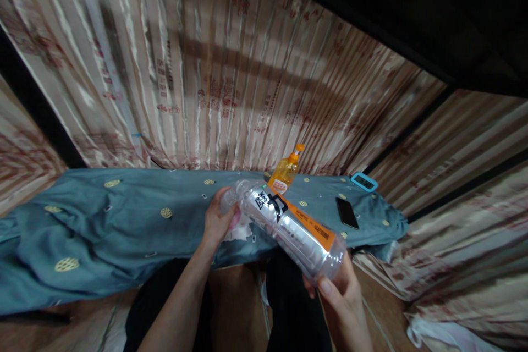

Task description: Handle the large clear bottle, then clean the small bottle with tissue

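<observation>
- Clasped the left hand round the cap end of the clear bottle.
- Cupped its base in the right hand, fingers wrapped round it.
- Held it tilted over the near edge of the blue cloth, cap left, base near right.
- Saw an orange bottle upright just beyond.
- Noted a black phone flat to the right, and a blue-cased device farther off by the curtain.

An orange bottle stood on a blue cloth before striped curtains, with a black phone and a blue-edged gadget lying nearby.
</observation>
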`<action>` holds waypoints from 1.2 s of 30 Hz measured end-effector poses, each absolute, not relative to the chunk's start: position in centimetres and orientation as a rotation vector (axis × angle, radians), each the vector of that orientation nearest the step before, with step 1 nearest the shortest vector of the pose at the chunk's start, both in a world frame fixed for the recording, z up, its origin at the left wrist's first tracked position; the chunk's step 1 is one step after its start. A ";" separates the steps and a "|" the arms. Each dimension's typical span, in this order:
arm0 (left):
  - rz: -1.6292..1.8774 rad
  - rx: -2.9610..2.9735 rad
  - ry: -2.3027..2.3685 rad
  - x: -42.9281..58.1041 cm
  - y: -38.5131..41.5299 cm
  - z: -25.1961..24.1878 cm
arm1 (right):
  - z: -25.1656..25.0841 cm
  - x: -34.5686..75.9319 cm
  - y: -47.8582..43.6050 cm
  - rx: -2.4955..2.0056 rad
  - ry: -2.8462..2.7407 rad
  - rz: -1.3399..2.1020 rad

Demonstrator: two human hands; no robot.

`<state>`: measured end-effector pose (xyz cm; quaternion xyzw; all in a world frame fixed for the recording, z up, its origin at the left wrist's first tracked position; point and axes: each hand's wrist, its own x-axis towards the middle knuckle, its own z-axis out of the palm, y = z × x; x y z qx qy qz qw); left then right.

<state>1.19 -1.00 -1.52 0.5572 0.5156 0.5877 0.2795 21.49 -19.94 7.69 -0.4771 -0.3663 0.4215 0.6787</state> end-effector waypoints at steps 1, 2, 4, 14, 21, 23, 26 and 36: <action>1.578 1.494 1.381 1.2 -1.0 -1.5 | 7.7 21.5 -19.9 -1.075 -0.822 0.944; 1.582 1.494 1.378 1.2 -1.0 -1.5 | 7.7 21.5 -19.9 -1.078 -0.821 0.944; 1.588 1.492 1.374 1.2 -1.0 -1.5 | 7.7 21.5 -19.9 -1.080 -0.819 0.945; 1.578 1.494 1.400 1.2 -0.8 -1.8 | 7.3 21.7 -19.8 -1.058 -0.851 0.940; 1.582 1.493 1.376 1.2 -0.9 -1.7 | 7.4 21.5 -19.9 -1.068 -0.821 0.950; 1.575 1.486 1.377 1.2 -1.0 -1.6 | 7.5 21.5 -19.8 -1.063 -0.817 0.958; 1.567 1.484 1.379 1.1 -1.1 -1.4 | 7.7 21.4 -19.8 -1.053 -0.818 0.965; 1.565 1.471 1.368 1.1 -1.2 -1.0 | 7.3 22.0 -19.4 -1.039 -0.824 0.982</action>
